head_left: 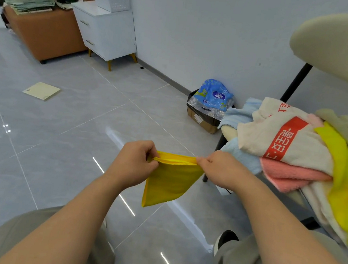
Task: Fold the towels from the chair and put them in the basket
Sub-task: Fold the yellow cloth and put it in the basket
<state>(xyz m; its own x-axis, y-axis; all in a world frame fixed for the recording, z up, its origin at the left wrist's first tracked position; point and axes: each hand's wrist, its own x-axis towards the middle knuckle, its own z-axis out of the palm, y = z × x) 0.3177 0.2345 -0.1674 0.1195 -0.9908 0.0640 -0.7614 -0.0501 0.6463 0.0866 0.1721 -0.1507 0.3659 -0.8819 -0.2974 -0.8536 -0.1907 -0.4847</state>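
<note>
both hands, left hand [134, 160] and right hand [218, 168], pinching the yellow cloth's [168, 181] top corners. looks thin and floppy, so i'd keep gripping the corners.

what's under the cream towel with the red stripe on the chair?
Under the cream red-striped towel: a pink terry towel and light blue towel, edges showing. The chair seat barely peeks out; anything deeper is covered.

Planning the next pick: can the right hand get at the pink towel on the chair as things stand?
Probably yes, once free. The right hand is pinching the yellow cloth together with the left hand. The pink towel lies close beside it, front edge exposed, though the white towel lies on top.
</note>
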